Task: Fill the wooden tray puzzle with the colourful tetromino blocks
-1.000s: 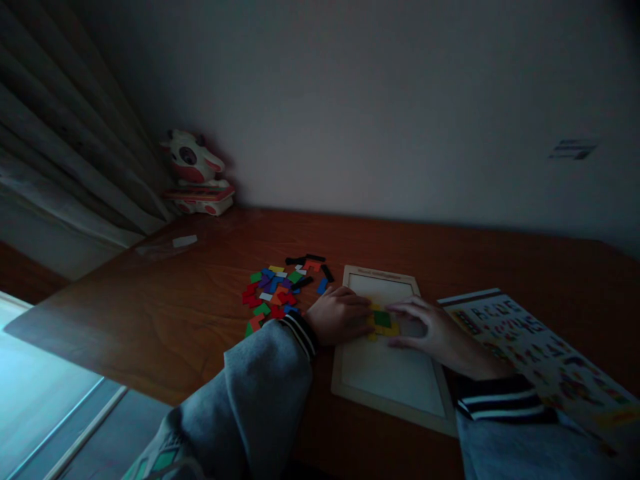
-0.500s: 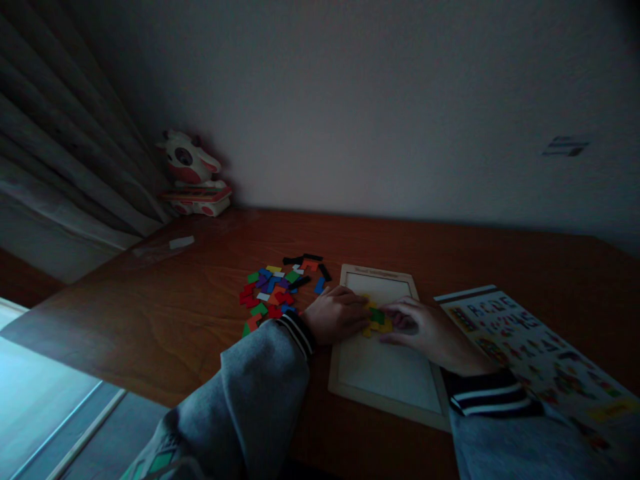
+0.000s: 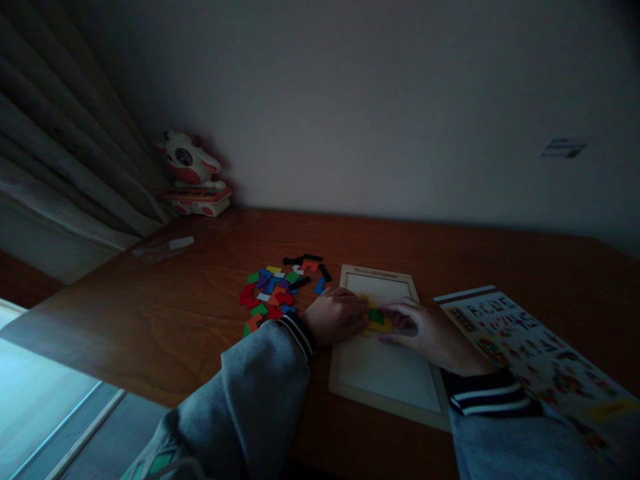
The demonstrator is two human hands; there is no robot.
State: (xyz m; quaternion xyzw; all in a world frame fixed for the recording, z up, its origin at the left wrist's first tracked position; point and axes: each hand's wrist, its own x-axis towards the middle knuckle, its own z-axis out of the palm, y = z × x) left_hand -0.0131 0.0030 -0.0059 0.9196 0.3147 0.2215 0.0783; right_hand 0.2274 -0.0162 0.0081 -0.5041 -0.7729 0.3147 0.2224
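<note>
A small cluster of yellow puzzle pieces [image 3: 381, 327] with a green puzzle piece [image 3: 376, 316] in its middle lies on the wooden tray [image 3: 395, 411]. From the left, my left hand [image 3: 337, 316] rests over the tray's edge, its fingers together and pressed on the cluster's left side. Opposite it, my right hand [image 3: 425, 333] has its fingers curled and its thumb lower, holding the right side of the yellow pieces. Fingers cover part of the cluster at both ends.
Several loose coloured puzzle pieces [image 3: 275, 298] lie left of the tray. A printed pattern sheet [image 3: 540, 353] is on the table [image 3: 200, 300] at right, partly under my right sleeve. A cow-shaped toy [image 3: 193, 173] stands at the back left, near a clear plastic bag [image 3: 163, 248].
Both hands stay at the cluster with barely any movement. The fingers of my right hand have shifted very slightly against the yellow pieces.
</note>
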